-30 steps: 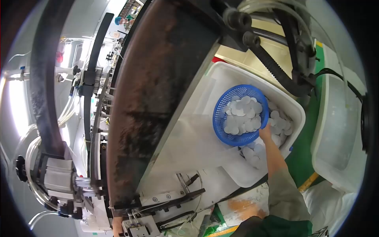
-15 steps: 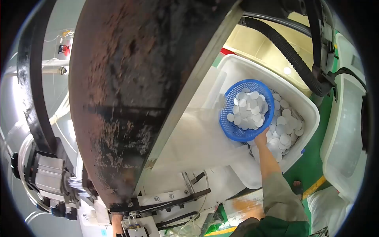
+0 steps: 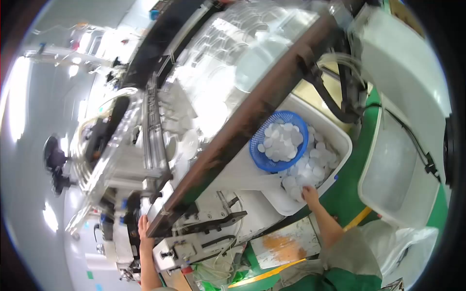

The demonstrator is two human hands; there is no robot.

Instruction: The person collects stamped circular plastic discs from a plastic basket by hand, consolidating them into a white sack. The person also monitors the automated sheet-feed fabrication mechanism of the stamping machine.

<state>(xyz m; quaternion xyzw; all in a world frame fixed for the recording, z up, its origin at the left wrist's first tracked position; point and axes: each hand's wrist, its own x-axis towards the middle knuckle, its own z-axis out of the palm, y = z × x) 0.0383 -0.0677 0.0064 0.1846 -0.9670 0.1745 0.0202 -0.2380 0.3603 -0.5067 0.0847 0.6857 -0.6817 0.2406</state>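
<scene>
My right hand (image 3: 310, 195) is at the lower edge of a white plastic bin (image 3: 345, 141), close by the loose white discs (image 3: 315, 162) in it. Its fingers are curled together, and what they hold, if anything, is hidden. A blue mesh basket (image 3: 254, 154), holding more white discs (image 3: 280, 141), rests in the bin, up and left of that hand. At the lower left, my left hand (image 3: 144, 227) reaches up with its fingers stretched out, beside the lower end of a brown machine beam (image 3: 233, 126).
A cream bin (image 3: 310, 93) stands behind the white one. Another white tub (image 3: 403, 169) is on the green floor (image 3: 344, 191) at the right, near a pale plastic bag (image 3: 407, 245). Hoses and metal machine parts (image 3: 155, 131) crowd the left.
My right hand has left the basket rim and moved down to the bin's edge. The large dark panel no longer blocks the view, showing bright material behind the beam. The left hand shows more.
</scene>
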